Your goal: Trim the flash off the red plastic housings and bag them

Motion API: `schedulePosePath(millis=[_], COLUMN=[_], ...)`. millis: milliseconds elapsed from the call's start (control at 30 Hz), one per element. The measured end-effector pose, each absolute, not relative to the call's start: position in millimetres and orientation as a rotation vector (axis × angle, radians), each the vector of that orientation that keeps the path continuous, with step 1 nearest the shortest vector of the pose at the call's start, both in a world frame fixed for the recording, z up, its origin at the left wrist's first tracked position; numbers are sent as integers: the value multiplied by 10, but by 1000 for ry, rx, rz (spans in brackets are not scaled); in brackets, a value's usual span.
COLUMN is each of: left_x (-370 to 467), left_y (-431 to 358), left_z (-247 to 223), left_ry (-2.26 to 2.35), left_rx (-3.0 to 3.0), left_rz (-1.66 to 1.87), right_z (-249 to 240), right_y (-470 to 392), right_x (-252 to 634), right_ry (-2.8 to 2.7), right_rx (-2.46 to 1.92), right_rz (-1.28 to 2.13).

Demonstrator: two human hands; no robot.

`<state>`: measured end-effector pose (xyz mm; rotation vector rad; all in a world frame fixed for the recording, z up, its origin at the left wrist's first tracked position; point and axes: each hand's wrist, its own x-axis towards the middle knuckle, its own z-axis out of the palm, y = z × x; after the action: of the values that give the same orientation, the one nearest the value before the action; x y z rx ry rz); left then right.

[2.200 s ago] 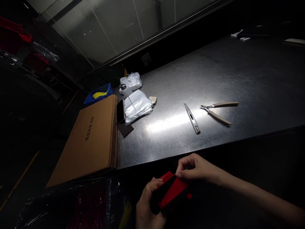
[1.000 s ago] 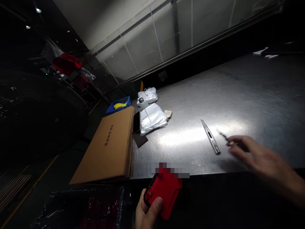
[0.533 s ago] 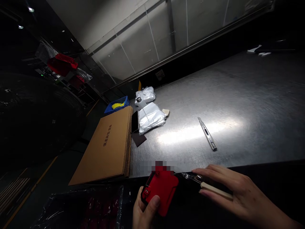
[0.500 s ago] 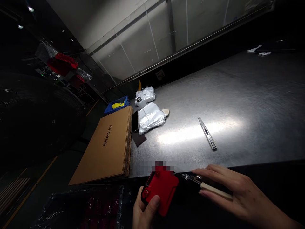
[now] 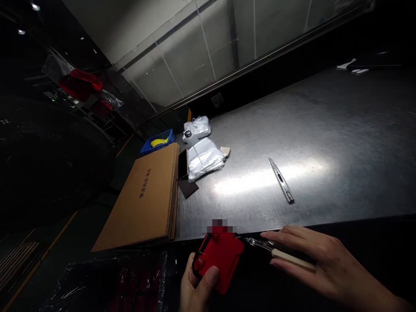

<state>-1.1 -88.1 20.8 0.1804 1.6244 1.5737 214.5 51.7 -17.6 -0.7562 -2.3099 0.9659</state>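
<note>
A red plastic part with a black edge (image 5: 224, 258) is gripped by my left hand (image 5: 198, 284), thumb on its face, just below the table's front edge. Part of its top is pixelated. My right hand (image 5: 321, 260) is closed around small pliers with cream handles (image 5: 292, 259). The pliers' metal jaws point left and lie close to the right upper edge of the red part; whether they touch it I cannot tell. A utility knife (image 5: 281, 180) lies on the metal table (image 5: 247, 203) above my hands.
Flat cardboard (image 5: 139, 195) is stacked at the table's left end. Beside it are a dark phone, plastic bags (image 5: 205, 158), a bottle (image 5: 191, 138) and a blue bin (image 5: 157, 142). Below left stands a plastic-lined crate (image 5: 107, 284) with red parts.
The view has shifted very slightly. Both hands keep nearly the same pose on the red part and the pliers.
</note>
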Motion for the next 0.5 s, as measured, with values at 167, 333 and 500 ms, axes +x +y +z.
schedulePosePath(millis=[167,333,500], left_x=[-23,-15,-17], left_y=[-896,-908,-922], left_z=[166,166,164], left_ry=[1637,1626,1585], left_rx=[219,207,184], left_rz=[1573,1572,1577], right_z=[-204,-208,-199], right_y=[506,517,522], right_x=[2146,2181,2186], right_ry=[-2314,-2278,-2319], right_rx=[-771,-767,-765], right_rz=[944,836,871])
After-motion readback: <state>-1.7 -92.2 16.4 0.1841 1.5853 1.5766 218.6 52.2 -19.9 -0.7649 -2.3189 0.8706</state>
